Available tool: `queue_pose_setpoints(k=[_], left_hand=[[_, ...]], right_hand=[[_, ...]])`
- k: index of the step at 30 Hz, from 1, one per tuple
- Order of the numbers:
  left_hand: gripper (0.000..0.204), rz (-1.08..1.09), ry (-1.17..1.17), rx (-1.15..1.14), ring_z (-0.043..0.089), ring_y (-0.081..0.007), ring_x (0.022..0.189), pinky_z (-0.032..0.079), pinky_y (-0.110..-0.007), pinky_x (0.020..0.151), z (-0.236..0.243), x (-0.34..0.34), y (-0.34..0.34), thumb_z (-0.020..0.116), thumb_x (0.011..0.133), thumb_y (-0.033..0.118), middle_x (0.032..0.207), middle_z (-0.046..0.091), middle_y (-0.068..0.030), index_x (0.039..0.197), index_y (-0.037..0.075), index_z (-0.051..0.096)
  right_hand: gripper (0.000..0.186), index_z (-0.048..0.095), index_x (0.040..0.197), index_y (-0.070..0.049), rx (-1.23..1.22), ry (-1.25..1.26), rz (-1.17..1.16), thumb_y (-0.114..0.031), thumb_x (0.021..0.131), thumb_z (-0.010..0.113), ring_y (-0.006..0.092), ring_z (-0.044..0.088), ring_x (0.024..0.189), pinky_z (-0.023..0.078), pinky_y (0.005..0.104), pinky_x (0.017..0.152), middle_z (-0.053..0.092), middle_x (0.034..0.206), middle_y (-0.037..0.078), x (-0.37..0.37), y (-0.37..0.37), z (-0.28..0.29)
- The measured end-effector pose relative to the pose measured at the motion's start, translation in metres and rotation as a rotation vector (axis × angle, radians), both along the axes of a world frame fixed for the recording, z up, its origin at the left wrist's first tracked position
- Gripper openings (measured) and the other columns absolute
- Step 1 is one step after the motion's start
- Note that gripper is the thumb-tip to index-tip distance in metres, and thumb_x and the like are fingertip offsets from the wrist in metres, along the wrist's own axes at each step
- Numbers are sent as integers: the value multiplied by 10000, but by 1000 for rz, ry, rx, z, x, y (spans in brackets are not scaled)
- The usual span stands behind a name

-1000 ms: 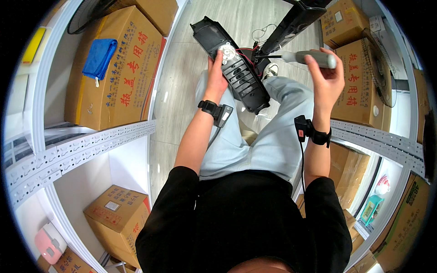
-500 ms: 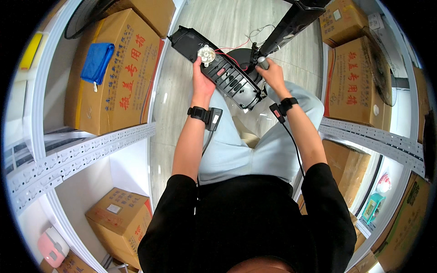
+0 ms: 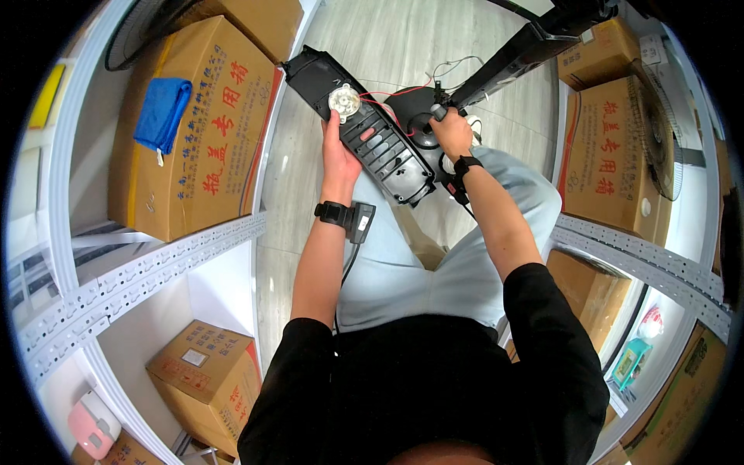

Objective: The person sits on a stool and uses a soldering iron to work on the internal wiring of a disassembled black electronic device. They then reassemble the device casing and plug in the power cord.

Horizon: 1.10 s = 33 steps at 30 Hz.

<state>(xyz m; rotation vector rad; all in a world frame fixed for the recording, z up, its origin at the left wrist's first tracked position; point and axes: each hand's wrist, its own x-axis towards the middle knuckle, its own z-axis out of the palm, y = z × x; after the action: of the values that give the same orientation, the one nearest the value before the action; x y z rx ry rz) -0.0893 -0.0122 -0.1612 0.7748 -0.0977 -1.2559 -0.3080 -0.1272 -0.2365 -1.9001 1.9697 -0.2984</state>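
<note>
My left hand (image 3: 341, 151) holds a long black plastic housing (image 3: 395, 163) with slots, its thumb by a round whitish geared part (image 3: 343, 101) on it, from which red wires (image 3: 385, 103) run towards a black upright column (image 3: 511, 58). My right hand (image 3: 453, 132) is closed around the grey handle (image 3: 438, 111) of a screwdriver at the joint near the column's foot, above a black round base (image 3: 407, 101). The tool's tip is hidden or too small to make out. The housing lies slanted over my knees, beside the base.
Metal shelving (image 3: 139, 275) flanks me, holding cardboard boxes (image 3: 194, 132) on both sides. A blue cloth (image 3: 163, 112) lies on the left box; round fan grilles (image 3: 655, 139) stand among the right boxes and at upper left. A pink case (image 3: 93, 422) sits lower left. A tiled floor (image 3: 349, 35) shows between shelves.
My right hand has moved down and left from the right, bringing the screwdriver to the column's foot. My left hand and the housing have shifted left.
</note>
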Motion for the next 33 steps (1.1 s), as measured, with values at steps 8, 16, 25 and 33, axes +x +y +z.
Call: queue_pose_setpoints(k=[8, 16, 25, 33], left_hand=[[401, 3, -5, -34, 620, -268, 1106, 503, -463, 927, 8, -11, -4, 527, 998, 332, 1254, 623, -100, 1309, 80, 527], [366, -48, 33, -76, 562, -214, 878, 507, -421, 809, 14, -22, 2, 529, 1006, 381, 1103, 619, -72, 1249, 107, 524], [462, -136, -93, -107, 569, -253, 1090, 513, -457, 898, 15, -36, 3, 597, 983, 345, 1264, 549, -74, 1369, 214, 381], [519, -189, -242, -194, 630, -280, 1109, 537, -449, 971, 28, -70, 1, 585, 865, -65, 1216, 613, -118, 1339, 89, 443]], right_hand=[[391, 676, 904, 10, 124, -434, 74, -343, 753, 749, 293, 717, 725, 557, 402, 688, 714, 782, 181, -22, 22, 20], [292, 648, 1010, -13, 428, -1187, 20, -223, 828, 740, 56, 502, 492, 360, 212, 451, 721, 787, 53, -42, 62, 116], [353, 714, 946, -38, 219, -820, 233, -332, 767, 793, 160, 671, 631, 512, 303, 609, 690, 727, 83, -25, 103, 139], [347, 722, 1014, -70, 9, -629, 300, -311, 767, 755, 370, 685, 858, 533, 437, 778, 703, 891, 199, -39, 121, 137]])
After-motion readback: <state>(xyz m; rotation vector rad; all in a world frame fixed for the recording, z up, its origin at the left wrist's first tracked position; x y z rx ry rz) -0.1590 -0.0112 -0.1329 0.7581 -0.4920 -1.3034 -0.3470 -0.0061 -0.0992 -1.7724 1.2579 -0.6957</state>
